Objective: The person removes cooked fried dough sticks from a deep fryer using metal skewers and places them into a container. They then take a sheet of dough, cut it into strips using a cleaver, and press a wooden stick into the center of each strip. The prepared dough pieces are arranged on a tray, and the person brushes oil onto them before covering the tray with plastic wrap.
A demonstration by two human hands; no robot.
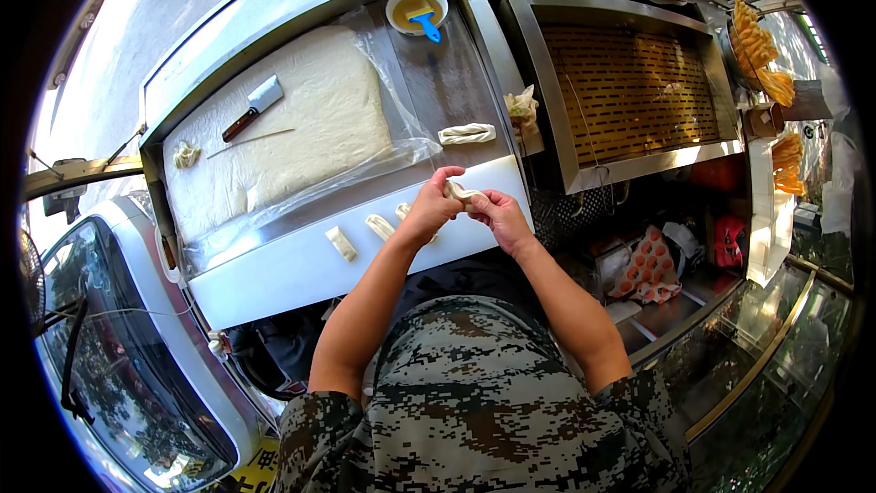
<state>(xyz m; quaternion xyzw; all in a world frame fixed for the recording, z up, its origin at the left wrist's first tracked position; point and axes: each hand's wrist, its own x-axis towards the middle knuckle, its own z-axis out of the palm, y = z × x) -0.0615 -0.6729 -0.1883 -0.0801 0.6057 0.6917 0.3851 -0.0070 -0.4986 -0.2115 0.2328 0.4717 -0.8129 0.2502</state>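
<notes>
A short strip of raw dough [463, 193] is pinched at its two ends between my left hand [436, 202] and my right hand [503, 216], above the white cutting board [274, 291]. More dough pieces lie on the board: one short piece [341, 244], a longer one [380, 226] beside it, and another partly hidden by my left hand and forearm. A shaped dough strip [467, 134] rests on the metal counter beyond my hands. The large dough slab [321, 96] lies on plastic film at the left, with a cleaver [253, 108] and a thin stick [250, 142] on it.
A white bowl [390, 10] of yellowish liquid holds a blue-handled brush [428, 26]. At the right is a metal-framed fryer [575, 181] with a slotted rack. Fried dough sticks [753, 48] stand beyond it. A crumpled cloth or bag [523, 111] sits at the fryer's left edge.
</notes>
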